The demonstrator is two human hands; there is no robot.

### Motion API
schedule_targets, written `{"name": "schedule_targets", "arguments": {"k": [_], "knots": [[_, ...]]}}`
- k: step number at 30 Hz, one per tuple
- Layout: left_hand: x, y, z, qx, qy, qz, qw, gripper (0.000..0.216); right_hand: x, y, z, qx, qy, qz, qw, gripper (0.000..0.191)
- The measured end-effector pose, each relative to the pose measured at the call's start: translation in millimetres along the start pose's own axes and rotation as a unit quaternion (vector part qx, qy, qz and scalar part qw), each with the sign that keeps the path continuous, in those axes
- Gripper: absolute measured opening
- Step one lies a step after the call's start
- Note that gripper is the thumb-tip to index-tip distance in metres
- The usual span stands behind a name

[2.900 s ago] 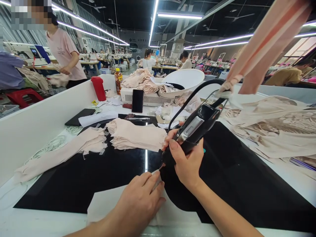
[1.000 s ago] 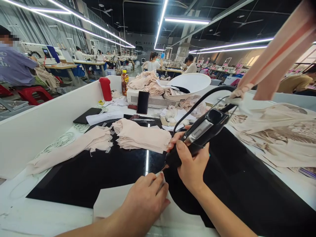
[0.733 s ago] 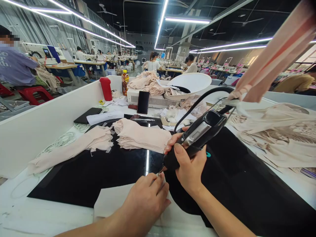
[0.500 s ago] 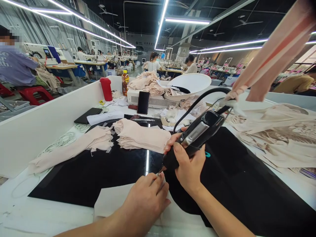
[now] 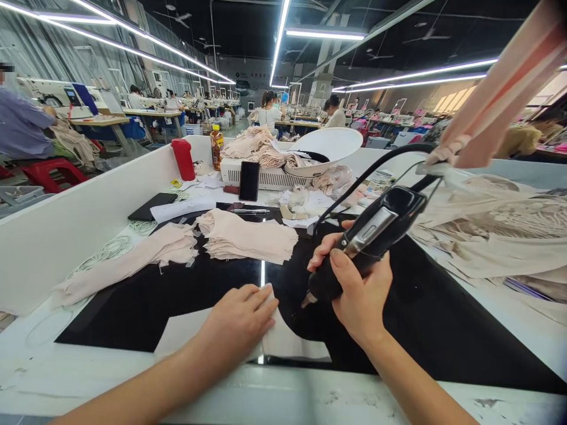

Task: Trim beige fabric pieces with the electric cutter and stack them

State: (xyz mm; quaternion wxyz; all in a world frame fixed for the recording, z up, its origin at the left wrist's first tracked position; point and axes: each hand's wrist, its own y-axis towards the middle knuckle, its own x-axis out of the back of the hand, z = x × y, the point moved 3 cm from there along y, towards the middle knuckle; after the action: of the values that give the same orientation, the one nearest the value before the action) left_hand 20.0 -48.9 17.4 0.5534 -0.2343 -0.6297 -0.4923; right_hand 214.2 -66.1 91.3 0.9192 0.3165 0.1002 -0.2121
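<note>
My right hand (image 5: pixel 354 289) is wrapped round a black corded hand tool (image 5: pixel 372 236) with a silver plate, its metal tip pointing down just above the black mat (image 5: pixel 420 313). My left hand (image 5: pixel 237 324) lies flat, fingers stretched out, on a pale piece of fabric (image 5: pixel 283 339) at the mat's near edge. The tool's tip hangs a little to the right of my left fingertips, clear of the piece. The tool's black cable (image 5: pixel 376 165) arcs up to a pink strap (image 5: pixel 496 94) hanging from above.
Stacks of pale pink fabric pieces (image 5: pixel 248 236) and a long strip (image 5: pixel 128 262) lie on the mat's far side. A phone (image 5: pixel 248 180), red bottle (image 5: pixel 182 159), white bin (image 5: pixel 328 147) and lace fabric (image 5: pixel 496 230) at right. White wall (image 5: pixel 66 230) borders the left. People work behind.
My left hand has slid left with the pale piece and flattened. My right hand with the tool has shifted right and lifted off the piece's edge.
</note>
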Motion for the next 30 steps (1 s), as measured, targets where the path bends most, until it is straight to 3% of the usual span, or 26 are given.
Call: {"name": "schedule_targets", "arguments": {"k": [5,12,18,25,30], "knots": [[14,-7,13,-0.020,0.013,-0.017,1.000,0.027,12,-14,13,-0.010,0.005,0.007,1.000,0.037],[30,-7,-27,-0.094,-0.078,-0.058,0.991,0.026,17,-22,14,-0.009,0.008,0.002,1.000,0.040],[20,13,-46,-0.106,-0.090,-0.052,0.989,0.020,18,-19,6,-0.007,-0.007,-0.007,1.000,0.036],[2,31,-58,-0.129,-0.020,-0.034,0.991,0.018,13,-19,7,0.002,-0.015,-0.003,1.000,0.030],[0,31,-59,-0.086,-0.018,-0.012,0.996,0.021,12,-18,8,0.001,-0.015,-0.004,1.000,0.033]]}}
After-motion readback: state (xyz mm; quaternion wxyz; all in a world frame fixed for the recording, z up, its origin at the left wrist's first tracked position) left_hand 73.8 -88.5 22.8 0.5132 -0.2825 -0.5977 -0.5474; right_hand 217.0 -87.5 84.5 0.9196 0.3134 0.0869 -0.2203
